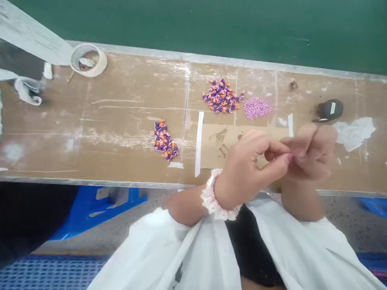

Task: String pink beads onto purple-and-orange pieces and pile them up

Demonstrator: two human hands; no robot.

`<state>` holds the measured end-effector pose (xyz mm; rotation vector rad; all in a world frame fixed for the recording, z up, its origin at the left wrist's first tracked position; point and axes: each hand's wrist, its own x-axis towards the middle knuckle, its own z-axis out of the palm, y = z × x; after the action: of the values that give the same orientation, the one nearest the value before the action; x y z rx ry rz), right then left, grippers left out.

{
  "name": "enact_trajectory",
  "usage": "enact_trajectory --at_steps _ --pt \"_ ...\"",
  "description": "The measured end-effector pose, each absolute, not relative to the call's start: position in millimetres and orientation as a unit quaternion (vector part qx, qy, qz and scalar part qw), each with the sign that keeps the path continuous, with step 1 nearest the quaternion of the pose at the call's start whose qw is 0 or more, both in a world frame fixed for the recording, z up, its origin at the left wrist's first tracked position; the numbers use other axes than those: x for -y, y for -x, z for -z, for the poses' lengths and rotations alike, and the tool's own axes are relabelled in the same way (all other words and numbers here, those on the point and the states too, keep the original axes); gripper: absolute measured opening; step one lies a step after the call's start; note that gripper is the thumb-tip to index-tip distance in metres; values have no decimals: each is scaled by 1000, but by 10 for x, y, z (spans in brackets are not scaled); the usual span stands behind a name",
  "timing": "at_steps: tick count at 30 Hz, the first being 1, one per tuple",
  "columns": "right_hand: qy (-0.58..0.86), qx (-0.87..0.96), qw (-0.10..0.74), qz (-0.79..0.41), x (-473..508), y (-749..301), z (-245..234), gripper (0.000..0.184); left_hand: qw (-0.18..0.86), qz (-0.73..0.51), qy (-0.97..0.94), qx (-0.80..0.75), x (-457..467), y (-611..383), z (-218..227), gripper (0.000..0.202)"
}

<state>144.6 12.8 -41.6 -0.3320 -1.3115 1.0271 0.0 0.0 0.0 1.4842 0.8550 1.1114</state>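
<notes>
My left hand [252, 163], with a lacy scrunchie [216, 197] round its wrist, pinches thumb and forefinger together. Against its fingertips, my right hand [313, 151] is closed too, slightly blurred. Whatever sits between the fingertips is too small or hidden to name. Both hands are raised over a brown sheet [211, 141] held at its sides by white tape [198, 145]. Beyond them lies a heap of small purple and orange pieces [223, 96], beside a pile of tiny pink-purple beads [256, 108]. A smaller group of purple and orange pieces [164, 140] lies to the left.
A roll of tape [99, 64] stands at the table's far left. To the right are a round black object [331, 108], crumpled white paper [356, 131] and a small brown lump [293, 84]. A green surface [193, 28] borders the table's far edge; a blue stool [102, 213] is below.
</notes>
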Motion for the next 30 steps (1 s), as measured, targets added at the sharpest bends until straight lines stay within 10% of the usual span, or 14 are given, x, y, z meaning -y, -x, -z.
enact_trajectory --at_steps 11,30 --pt "174 621 661 -385 -120 -1408 401 26 461 -466 -658 -371 -34 -12 46 17" --pt "207 423 649 -598 -75 -1402 405 29 449 -502 -665 -323 -25 -52 117 14"
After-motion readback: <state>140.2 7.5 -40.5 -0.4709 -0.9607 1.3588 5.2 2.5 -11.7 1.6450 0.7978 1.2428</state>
